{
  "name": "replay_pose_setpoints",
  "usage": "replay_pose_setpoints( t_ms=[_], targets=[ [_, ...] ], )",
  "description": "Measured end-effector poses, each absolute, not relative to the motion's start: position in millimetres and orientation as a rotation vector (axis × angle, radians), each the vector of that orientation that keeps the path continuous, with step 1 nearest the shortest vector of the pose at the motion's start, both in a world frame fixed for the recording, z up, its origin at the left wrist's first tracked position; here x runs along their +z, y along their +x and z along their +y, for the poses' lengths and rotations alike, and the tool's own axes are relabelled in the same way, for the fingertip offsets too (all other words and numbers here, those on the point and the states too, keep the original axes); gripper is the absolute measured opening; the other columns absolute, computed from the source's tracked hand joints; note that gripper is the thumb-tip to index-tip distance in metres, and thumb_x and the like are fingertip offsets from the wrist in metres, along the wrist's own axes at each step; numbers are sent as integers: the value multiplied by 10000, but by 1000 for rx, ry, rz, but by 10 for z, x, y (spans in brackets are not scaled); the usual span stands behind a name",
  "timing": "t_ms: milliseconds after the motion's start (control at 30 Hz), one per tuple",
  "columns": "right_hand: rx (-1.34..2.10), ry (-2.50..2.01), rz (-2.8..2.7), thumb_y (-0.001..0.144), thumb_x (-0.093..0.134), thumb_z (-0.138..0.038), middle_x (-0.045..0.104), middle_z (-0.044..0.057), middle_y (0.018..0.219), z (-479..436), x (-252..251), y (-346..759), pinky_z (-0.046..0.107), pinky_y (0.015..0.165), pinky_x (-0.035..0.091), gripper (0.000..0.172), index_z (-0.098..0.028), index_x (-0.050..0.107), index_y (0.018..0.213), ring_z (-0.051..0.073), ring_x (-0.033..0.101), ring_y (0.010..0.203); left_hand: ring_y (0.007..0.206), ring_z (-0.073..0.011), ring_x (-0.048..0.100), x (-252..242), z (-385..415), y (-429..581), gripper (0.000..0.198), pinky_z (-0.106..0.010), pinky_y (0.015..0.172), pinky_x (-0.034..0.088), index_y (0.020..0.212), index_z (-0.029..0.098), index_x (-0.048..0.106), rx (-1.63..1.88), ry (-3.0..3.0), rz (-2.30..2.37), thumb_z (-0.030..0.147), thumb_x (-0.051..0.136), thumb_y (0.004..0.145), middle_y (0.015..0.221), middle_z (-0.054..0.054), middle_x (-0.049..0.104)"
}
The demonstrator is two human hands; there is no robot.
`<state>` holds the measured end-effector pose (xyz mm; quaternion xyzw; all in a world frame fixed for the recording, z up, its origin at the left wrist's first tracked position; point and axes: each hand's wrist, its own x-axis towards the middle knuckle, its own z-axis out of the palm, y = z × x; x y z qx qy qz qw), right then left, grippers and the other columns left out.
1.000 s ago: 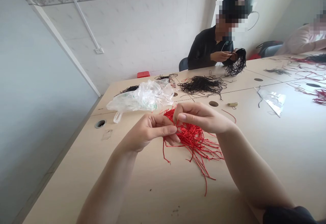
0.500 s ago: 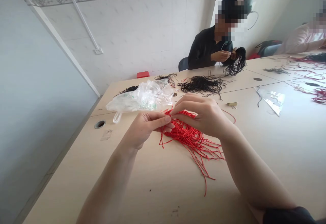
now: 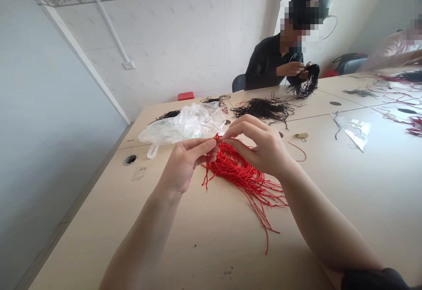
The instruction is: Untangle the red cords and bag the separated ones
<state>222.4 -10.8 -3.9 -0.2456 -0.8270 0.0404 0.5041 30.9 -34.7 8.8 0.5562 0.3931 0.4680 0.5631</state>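
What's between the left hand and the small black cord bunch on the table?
In the head view, a crumpled clear plastic bag lies between the left hand and the black cord bunch, covering the bunch's right end.

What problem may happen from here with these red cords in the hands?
The red cords lie in one loose bunch, so a pull by the left hand or right hand may tangle them further. The plastic bag lies close by, so cords might snag on it.
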Motion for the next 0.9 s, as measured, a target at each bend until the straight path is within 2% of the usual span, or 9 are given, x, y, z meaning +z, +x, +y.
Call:
replay_pose_setpoints(
  t_ms=[167, 267, 333, 400, 467, 567, 667, 800, 900],
  targets=[
    [125, -649, -1992, 916, 513, -197, 626, 52, 945, -140, -28, 2215, 348, 759, 493, 125, -220, 594, 1009, 169, 589, 829, 704, -131, 541, 68, -359, 313, 166, -271, 674, 451, 802, 207, 763, 1133, 1449, 1028, 352, 682, 806, 725, -19, 639],
    [151, -702, -2049, 934, 488, -227, 628, 75, 1111, -140, -41, 2213, 373, 832, 485, 272, -230, 556, 1197, 196, 598, 956, 752, -157, 579, 37, -353, 315, 168, -281, 692, 461, 861, 220, 767, 1151, 1574, 1110, 353, 685, 800, 764, -26, 680],
    [163, -691, -2115, 948, 468, -233, 626, 78, 1171, -113, -65, 2209, 384, 871, 472, 302, -241, 551, 1238, 213, 583, 1044, 768, -171, 595, 23, -350, 318, 184, -287, 696, 460, 877, 217, 765, 1120, 1658, 1155, 360, 674, 807, 789, -32, 698],
    [153, -646, -2164, 952, 467, -227, 663, 63, 1091, -75, -93, 2205, 384, 881, 458, 247, -242, 605, 1156, 208, 592, 1012, 768, -177, 600, 19, -347, 319, 205, -291, 693, 455, 895, 210, 763, 1071, 1726, 1192, 369, 657, 819, 793, -35, 702],
    [146, -624, -2173, 950, 482, -227, 686, 41, 942, -45, -113, 2201, 371, 858, 450, 180, -236, 647, 1023, 187, 606, 892, 769, -178, 605, 22, -342, 315, 214, -293, 699, 457, 909, 203, 757, 1026, 1742, 1193, 370, 654, 824, 787, -35, 699],
    [193, -643, -2134, 939, 506, -238, 671, 24, 841, -45, -114, 2189, 337, 801, 443, 142, -224, 646, 920, 161, 591, 793, 768, -166, 621, 26, -324, 298, 193, -288, 729, 475, 862, 191, 750, 960, 1640, 1093, 364, 684, 807, 787, -34, 702],
    [430, -684, -2044, 950, 489, -266, 660, 21, 849, -76, -104, 2153, 291, 739, 433, 158, -208, 628, 905, 137, 575, 771, 696, -118, 605, 19, -290, 278, 181, -242, 708, 487, 763, 183, 740, 975, 1454, 1001, 359, 707, 794, 713, -19, 682],
    [1085, -605, -1888, 971, 454, -396, 597, -7, 746, -44, -159, 2092, 235, 599, 403, 240, -193, 581, 947, 91, 504, 629, 583, -53, 545, 33, -246, 252, 157, -153, 584, 474, 721, 163, 723, 1121, 1200, 889, 309, 732, 778, 655, 1, 637],
    [1386, -551, -1795, 937, 502, -457, 472, -48, 634, 94, -261, 2108, 219, 524, 359, 278, -194, 544, 856, 75, 406, 535, 465, 4, 447, 97, -223, 197, 106, -75, 408, 366, 701, 138, 703, 1221, 913, 763, 213, 731, 771, 620, 17, 592]
  ],
)
